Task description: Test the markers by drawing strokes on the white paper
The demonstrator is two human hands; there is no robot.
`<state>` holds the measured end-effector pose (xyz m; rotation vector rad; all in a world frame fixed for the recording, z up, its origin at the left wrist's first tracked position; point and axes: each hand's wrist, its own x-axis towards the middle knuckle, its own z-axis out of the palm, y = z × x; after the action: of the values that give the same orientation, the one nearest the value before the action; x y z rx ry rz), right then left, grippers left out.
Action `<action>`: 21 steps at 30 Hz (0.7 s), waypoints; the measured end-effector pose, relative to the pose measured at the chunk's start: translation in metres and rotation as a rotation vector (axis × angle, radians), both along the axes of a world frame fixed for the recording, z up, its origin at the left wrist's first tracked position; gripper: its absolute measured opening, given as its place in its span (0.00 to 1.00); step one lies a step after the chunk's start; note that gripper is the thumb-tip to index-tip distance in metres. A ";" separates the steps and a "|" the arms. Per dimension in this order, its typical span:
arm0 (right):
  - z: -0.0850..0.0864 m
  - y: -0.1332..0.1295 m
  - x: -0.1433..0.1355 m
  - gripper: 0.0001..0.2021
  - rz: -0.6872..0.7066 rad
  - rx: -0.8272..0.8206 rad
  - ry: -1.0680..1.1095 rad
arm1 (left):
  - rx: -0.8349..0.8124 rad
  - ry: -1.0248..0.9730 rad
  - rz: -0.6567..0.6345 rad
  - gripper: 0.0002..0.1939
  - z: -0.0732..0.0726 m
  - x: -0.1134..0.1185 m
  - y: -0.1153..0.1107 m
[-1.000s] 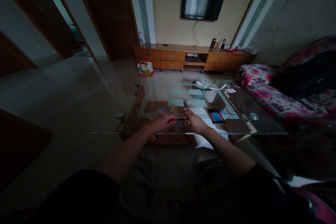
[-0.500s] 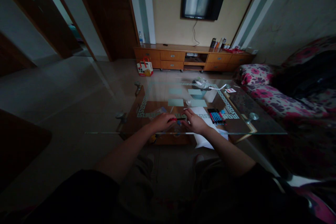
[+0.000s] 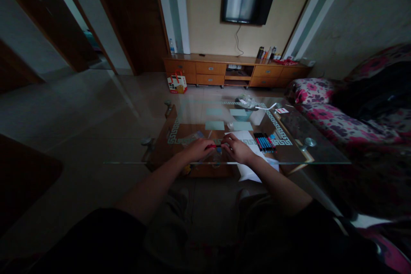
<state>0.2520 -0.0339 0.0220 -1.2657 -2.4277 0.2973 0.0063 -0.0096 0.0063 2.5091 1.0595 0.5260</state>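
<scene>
Over the near part of the glass table, my left hand is closed on the red end of a slim red and black pen. My right hand has its curled fingers round the pen's other end, so that end is mostly hidden. The pen lies level between the two hands. Just right of my right hand is a row of several blue, black and red pens. White paper shows beneath my right wrist.
Toward the table's far side are a clear plastic bag, a white box and a small card. A flowered sofa stands at the right. Beyond is a low wooden cabinet with a paper bag before it.
My right hand has shifted slightly left along the pen, and its fingers have curled in closer, covering more of the black part.
</scene>
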 end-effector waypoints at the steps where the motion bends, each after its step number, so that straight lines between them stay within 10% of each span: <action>1: 0.000 0.001 0.000 0.09 -0.004 -0.001 -0.008 | -0.003 0.003 0.001 0.10 0.000 0.000 0.000; 21: -0.018 0.014 -0.001 0.16 -0.170 -0.194 0.629 | -0.010 -0.025 -0.013 0.14 0.010 0.002 -0.007</action>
<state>0.2506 -0.0194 0.0043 -1.2129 -1.7803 0.7668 0.0079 -0.0169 0.0167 2.4926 1.0333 0.5449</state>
